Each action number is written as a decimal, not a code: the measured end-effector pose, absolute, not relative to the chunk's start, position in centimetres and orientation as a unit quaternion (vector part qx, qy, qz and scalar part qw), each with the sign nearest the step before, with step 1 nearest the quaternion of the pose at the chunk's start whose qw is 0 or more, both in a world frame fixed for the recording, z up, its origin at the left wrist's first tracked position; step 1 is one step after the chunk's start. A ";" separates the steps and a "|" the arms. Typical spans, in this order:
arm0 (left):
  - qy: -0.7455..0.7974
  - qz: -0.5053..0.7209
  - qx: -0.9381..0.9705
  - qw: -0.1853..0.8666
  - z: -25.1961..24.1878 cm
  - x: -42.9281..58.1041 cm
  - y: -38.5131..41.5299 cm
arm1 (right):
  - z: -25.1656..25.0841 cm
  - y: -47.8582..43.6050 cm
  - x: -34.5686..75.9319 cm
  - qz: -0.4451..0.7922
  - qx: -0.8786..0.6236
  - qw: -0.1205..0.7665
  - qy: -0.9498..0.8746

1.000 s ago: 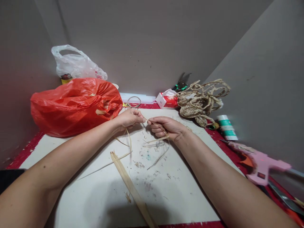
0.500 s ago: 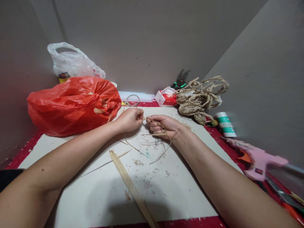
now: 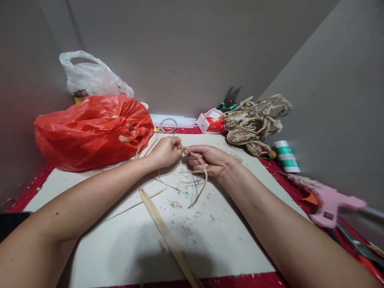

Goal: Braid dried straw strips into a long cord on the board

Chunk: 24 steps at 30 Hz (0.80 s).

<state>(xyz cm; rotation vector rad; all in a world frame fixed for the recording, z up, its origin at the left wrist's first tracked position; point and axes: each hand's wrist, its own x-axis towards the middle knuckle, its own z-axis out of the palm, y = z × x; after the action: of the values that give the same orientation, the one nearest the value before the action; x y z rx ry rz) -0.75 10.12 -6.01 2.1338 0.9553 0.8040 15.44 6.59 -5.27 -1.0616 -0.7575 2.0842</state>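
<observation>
Over the white board (image 3: 120,248), my left hand (image 3: 168,151) and my right hand (image 3: 208,159) meet almost fingertip to fingertip. Both are closed in a pinch on a thin tan plant-fibre strip (image 3: 205,176), whose tail curves down from the right fingers to the board. Another thin strand hangs below my left hand. A thin ring of the same fibre (image 3: 168,125) shows just beyond my left knuckles; whether it joins the held strip I cannot tell. Nearer me lies a wide flat dried strip (image 3: 168,236), with a narrow one crossing near its far end.
At the left sits a red plastic bag (image 3: 93,136) with fibre pieces poking out, a clear bag (image 3: 93,76) behind it. Along the right are a tissue pack (image 3: 211,122), coiled rope (image 3: 252,124), green-handled pruners (image 3: 228,104), a white-green roll (image 3: 286,156) and a pink glue gun (image 3: 328,204).
My hands have drawn slightly closer at the fingertips. The strip's tail below my right hand has swung and now shows its broader side.
</observation>
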 end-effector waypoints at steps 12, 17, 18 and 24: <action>0.365 0.251 0.686 0.578 -5.8 -1.5 10.8 | -4.5 5.7 15.1 0.640 -0.519 0.271 -0.497; 0.391 0.221 0.677 0.583 -5.0 -1.5 10.5 | -4.0 5.2 14.5 0.482 -0.605 0.210 -0.598; 0.400 0.214 0.674 0.583 -4.9 -1.5 10.5 | -4.0 5.1 14.4 0.441 -0.620 0.201 -0.617; 0.446 0.163 0.662 0.580 -4.4 -1.2 10.1 | -4.8 5.1 14.0 0.231 -0.638 0.161 -0.716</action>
<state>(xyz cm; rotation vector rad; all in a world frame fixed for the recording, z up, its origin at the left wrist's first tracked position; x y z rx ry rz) -1.20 10.11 -4.44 1.5461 1.0432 0.3802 14.00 5.08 -4.81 -1.8221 -2.0445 0.6607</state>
